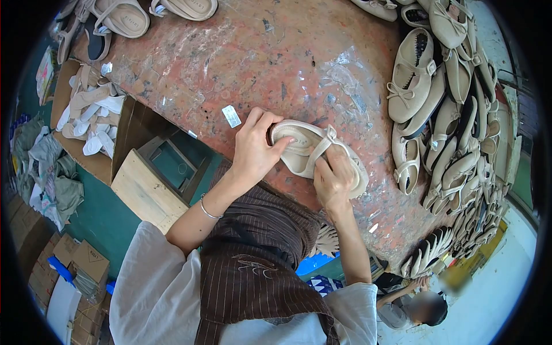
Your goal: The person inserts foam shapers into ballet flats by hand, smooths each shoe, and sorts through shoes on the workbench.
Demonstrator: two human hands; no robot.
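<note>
A beige shoe (299,161) with a strap across it is held just above the worn red table (241,57), near its front edge. My left hand (256,146) grips the heel end, its thumb inside on the insole and its fingers round the outside. At the toe end, my right hand (334,175) has its fingers on and inside the front opening beside the strap. Printed lettering shows on the insole, partly covered by the thumb. A small white label (231,116) lies on the table to the left of the shoe.
Many beige shoes (411,75) are piled along the right side. More shoes (123,17) lie at the upper left. A cardboard box (109,167) of insole-like pieces and a wooden stool (146,190) stand at left. Another person (411,307) is at the lower right.
</note>
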